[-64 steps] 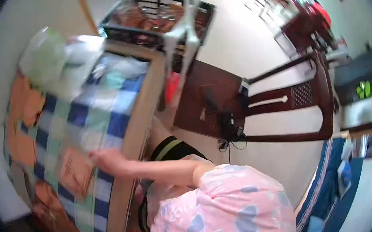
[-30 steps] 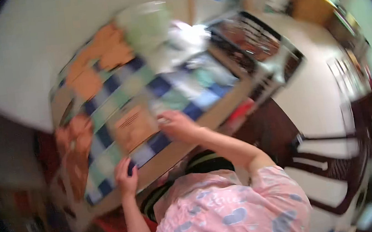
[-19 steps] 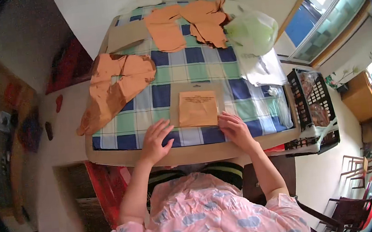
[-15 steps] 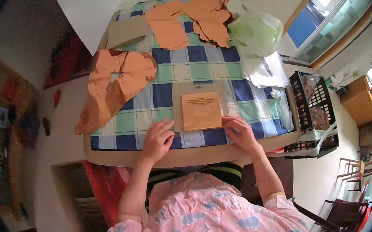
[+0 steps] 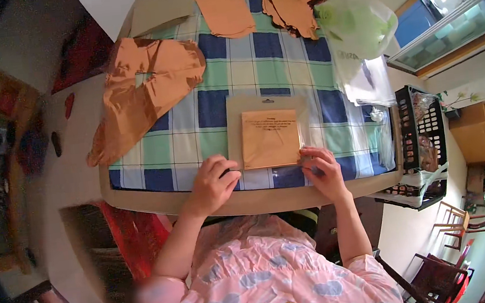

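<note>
A flat clear package (image 5: 275, 101) with a hang hole and card backing lies near the table's front edge. In it shows a folded copper-coloured foil sheet (image 5: 270, 139) with dark print. At its lower left corner is my left hand (image 5: 213, 185), fingers bent and thumb apart, holding nothing that I can see. My right hand (image 5: 324, 172) has its fingertips closed at the lower right edge of the package. Further left lies a flat copper-coloured foil balloon (image 5: 171, 73) with a small opening in its middle.
More flat foil balloons (image 5: 227, 12) and a tan card (image 5: 162, 10) lie at the far side of the checked tablecloth (image 5: 239, 71). Pale green and clear plastic bags (image 5: 359, 24) are heaped at the right. Black crates (image 5: 422, 131) stand beyond the table's right edge.
The view has tilted and shifted, so the table sits higher and larger. My left hand's fingertips have come closer to the package's lower left corner. My right hand stays at its lower right edge.
</note>
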Motion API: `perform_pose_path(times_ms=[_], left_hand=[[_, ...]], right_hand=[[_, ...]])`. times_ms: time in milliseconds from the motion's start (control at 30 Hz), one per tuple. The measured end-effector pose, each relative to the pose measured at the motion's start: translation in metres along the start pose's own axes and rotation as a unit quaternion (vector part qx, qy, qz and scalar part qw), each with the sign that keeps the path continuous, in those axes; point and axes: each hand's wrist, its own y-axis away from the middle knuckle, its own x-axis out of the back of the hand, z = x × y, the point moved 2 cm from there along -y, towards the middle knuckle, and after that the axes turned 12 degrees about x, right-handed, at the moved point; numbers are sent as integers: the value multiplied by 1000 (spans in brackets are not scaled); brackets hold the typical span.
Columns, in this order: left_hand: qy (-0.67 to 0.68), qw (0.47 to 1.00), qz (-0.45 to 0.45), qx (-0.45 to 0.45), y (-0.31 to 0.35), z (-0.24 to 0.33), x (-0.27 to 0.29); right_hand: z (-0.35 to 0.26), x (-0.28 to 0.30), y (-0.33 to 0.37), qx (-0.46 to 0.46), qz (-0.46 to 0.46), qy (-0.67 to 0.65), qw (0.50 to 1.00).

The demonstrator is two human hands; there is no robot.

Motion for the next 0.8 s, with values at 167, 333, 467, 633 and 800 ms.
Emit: perform_pose_path(times_ms=[167, 333, 467, 633, 800], left_hand=[[-10, 1000, -5, 1, 7, 5, -4], [-14, 1000, -23, -1, 11, 14, -4], [-20, 999, -21, 20, 16, 9, -7], [-15, 999, -10, 28, 17, 9, -8], [-47, 998, -15, 48, 21, 10, -4]], right_hand=[[-24, 0, -19, 25, -34, 53, 998], [-33, -55, -43, 105, -95, 140, 980], [-34, -65, -51, 101, -78, 127, 984], [-43, -77, -70, 161, -98, 129, 974], [-45, -90, -75, 167, -117, 113, 973]])
